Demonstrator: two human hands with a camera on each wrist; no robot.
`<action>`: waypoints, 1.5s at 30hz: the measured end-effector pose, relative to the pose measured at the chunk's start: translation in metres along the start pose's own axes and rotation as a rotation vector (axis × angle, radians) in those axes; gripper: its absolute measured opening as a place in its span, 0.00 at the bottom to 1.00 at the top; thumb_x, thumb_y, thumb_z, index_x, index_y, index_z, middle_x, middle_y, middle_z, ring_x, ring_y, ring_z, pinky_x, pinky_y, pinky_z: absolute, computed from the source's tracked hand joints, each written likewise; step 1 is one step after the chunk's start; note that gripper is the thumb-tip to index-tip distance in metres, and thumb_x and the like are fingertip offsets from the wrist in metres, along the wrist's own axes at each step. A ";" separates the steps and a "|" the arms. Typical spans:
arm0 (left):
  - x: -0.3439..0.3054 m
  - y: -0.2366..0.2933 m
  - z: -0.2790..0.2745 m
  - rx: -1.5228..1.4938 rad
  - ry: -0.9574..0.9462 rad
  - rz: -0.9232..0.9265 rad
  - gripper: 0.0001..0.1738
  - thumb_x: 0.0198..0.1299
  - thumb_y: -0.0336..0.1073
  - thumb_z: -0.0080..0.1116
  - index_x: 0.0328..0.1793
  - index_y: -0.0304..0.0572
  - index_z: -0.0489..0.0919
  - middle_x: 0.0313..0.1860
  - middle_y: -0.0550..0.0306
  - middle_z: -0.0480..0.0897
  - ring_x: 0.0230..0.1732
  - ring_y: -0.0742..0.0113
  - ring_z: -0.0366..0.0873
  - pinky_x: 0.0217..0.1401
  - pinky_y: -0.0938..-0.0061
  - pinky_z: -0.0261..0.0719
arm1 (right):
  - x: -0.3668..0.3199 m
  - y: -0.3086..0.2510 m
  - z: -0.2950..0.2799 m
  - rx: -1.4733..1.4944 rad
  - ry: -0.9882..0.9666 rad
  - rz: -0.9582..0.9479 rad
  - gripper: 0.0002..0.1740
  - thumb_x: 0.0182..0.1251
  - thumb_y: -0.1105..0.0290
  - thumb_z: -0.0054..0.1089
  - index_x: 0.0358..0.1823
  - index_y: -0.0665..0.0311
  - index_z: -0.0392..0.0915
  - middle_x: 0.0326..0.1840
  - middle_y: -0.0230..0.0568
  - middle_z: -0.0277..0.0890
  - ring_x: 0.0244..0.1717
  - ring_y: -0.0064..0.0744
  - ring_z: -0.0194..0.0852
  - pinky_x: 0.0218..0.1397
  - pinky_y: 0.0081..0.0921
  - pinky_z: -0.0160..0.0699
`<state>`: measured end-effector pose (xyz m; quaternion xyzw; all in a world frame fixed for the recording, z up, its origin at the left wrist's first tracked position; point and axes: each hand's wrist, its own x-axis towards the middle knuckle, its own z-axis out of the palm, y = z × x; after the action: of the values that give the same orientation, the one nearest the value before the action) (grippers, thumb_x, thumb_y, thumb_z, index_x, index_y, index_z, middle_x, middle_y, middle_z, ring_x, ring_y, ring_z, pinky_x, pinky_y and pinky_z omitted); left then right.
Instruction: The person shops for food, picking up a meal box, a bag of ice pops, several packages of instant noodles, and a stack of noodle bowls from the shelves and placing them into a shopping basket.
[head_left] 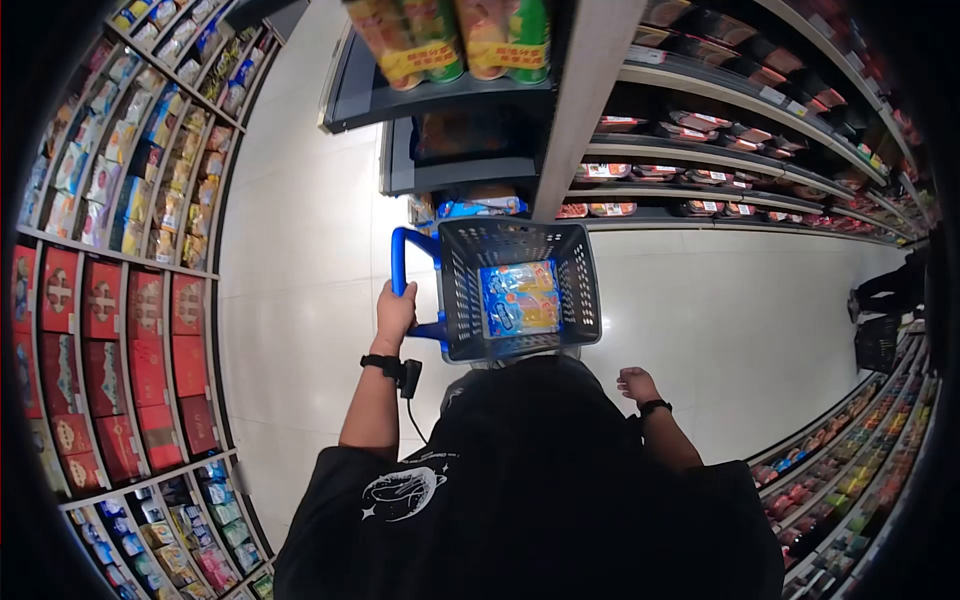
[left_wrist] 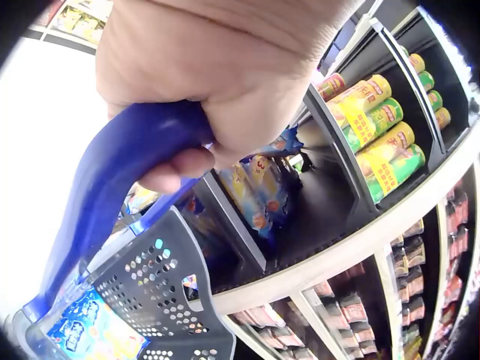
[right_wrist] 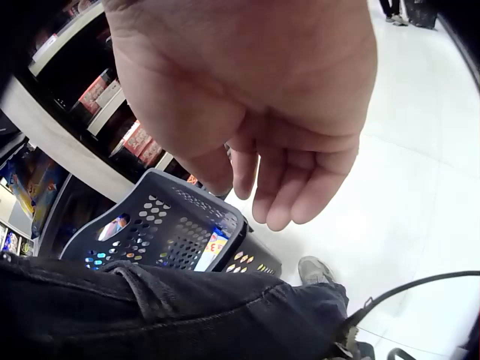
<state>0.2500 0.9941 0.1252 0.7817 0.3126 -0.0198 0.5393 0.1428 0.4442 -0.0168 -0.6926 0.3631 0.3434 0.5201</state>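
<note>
Left hand (head_left: 395,310): fingers wrapped tight round blue handle (head_left: 398,262)
Right hand (head_left: 636,383): fingers loosely curled, slightly apart, holding nothing, right of centre
Basket (head_left: 582,290): grey, frame centre, blue snack pack (head_left: 520,298) inside

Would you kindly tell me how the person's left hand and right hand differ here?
The left hand grips the blue handle of the basket; the right hand holds nothing. The left hand is curled tight; the right hand hangs loose. Both wrists wear black straps.
</note>
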 end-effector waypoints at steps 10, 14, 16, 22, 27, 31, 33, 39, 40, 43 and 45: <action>0.036 -0.016 -0.034 0.054 0.016 0.088 0.15 0.62 0.42 0.64 0.44 0.37 0.81 0.30 0.49 0.83 0.33 0.56 0.81 0.39 0.63 0.77 | -0.046 -0.057 0.044 -0.185 -0.010 -0.022 0.12 0.73 0.67 0.53 0.55 0.60 0.75 0.41 0.32 0.81 0.39 0.24 0.79 0.41 0.27 0.76; 0.029 -0.010 -0.036 0.070 0.052 0.085 0.14 0.62 0.41 0.64 0.45 0.37 0.81 0.30 0.48 0.83 0.32 0.57 0.81 0.38 0.64 0.77 | -0.044 -0.077 0.051 -0.307 -0.024 -0.010 0.15 0.74 0.65 0.54 0.57 0.62 0.75 0.43 0.33 0.82 0.40 0.25 0.79 0.43 0.28 0.77; 0.029 -0.011 -0.036 0.061 0.057 0.054 0.14 0.62 0.41 0.64 0.45 0.38 0.81 0.30 0.48 0.83 0.31 0.56 0.81 0.37 0.64 0.77 | -0.035 -0.088 0.056 -0.361 -0.036 -0.016 0.14 0.74 0.64 0.55 0.56 0.61 0.76 0.43 0.33 0.82 0.40 0.25 0.79 0.43 0.27 0.77; 0.034 -0.001 -0.033 0.121 0.062 0.005 0.13 0.62 0.40 0.64 0.45 0.38 0.81 0.28 0.50 0.82 0.30 0.57 0.81 0.37 0.65 0.77 | 0.019 -0.127 0.086 -0.416 -0.130 -0.061 0.14 0.73 0.66 0.53 0.56 0.61 0.77 0.42 0.32 0.82 0.41 0.23 0.79 0.43 0.26 0.77; 0.041 0.007 -0.026 0.153 0.111 -0.065 0.13 0.62 0.39 0.64 0.47 0.38 0.82 0.27 0.52 0.82 0.29 0.63 0.79 0.37 0.69 0.76 | 0.094 -0.135 0.122 -0.493 -0.293 -0.091 0.19 0.70 0.65 0.58 0.59 0.63 0.75 0.43 0.32 0.81 0.44 0.24 0.78 0.50 0.26 0.74; 0.045 -0.006 -0.012 0.115 0.190 -0.072 0.13 0.62 0.38 0.66 0.47 0.37 0.82 0.26 0.60 0.79 0.29 0.73 0.74 0.35 0.74 0.74 | 0.182 -0.106 0.142 -0.767 -0.283 -0.212 0.25 0.64 0.65 0.63 0.60 0.67 0.75 0.42 0.35 0.80 0.43 0.26 0.78 0.48 0.23 0.74; 0.046 -0.009 -0.010 0.122 0.216 -0.103 0.12 0.63 0.36 0.66 0.47 0.38 0.82 0.27 0.65 0.78 0.27 0.79 0.70 0.31 0.79 0.70 | 0.212 -0.109 0.161 -0.913 -0.331 -0.214 0.28 0.63 0.63 0.65 0.63 0.67 0.74 0.46 0.37 0.80 0.47 0.29 0.78 0.51 0.26 0.76; 0.044 -0.008 0.000 0.084 0.285 -0.235 0.17 0.64 0.35 0.65 0.57 0.37 0.79 0.25 0.70 0.73 0.19 0.87 0.62 0.21 0.88 0.57 | 0.311 -0.081 0.220 -0.933 -0.328 -0.081 0.39 0.61 0.57 0.67 0.71 0.68 0.65 0.63 0.50 0.75 0.62 0.43 0.76 0.64 0.34 0.73; 0.043 -0.012 0.001 0.072 0.325 -0.238 0.19 0.64 0.35 0.64 0.58 0.35 0.77 0.24 0.70 0.72 0.18 0.86 0.62 0.20 0.88 0.56 | 0.325 -0.074 0.229 -0.915 -0.308 -0.147 0.38 0.58 0.57 0.67 0.68 0.68 0.68 0.61 0.54 0.77 0.61 0.47 0.77 0.64 0.36 0.73; 0.032 -0.030 -0.013 0.047 0.312 -0.183 0.23 0.66 0.37 0.61 0.62 0.30 0.72 0.22 0.69 0.69 0.16 0.85 0.61 0.18 0.86 0.54 | 0.384 -0.040 0.242 -0.872 -0.340 -0.225 0.37 0.54 0.58 0.67 0.65 0.68 0.71 0.59 0.57 0.79 0.60 0.51 0.78 0.64 0.37 0.74; 0.027 -0.037 -0.013 0.082 0.320 -0.110 0.25 0.67 0.41 0.59 0.63 0.30 0.70 0.20 0.69 0.66 0.16 0.84 0.57 0.18 0.85 0.51 | 0.442 -0.012 0.252 -0.827 -0.436 -0.290 0.38 0.52 0.60 0.69 0.65 0.68 0.71 0.58 0.57 0.79 0.59 0.52 0.79 0.62 0.37 0.76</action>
<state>0.2493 1.0260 0.0898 0.7780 0.4358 0.0627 0.4483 0.3500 0.6269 -0.4449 -0.7966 -0.0213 0.5201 0.3076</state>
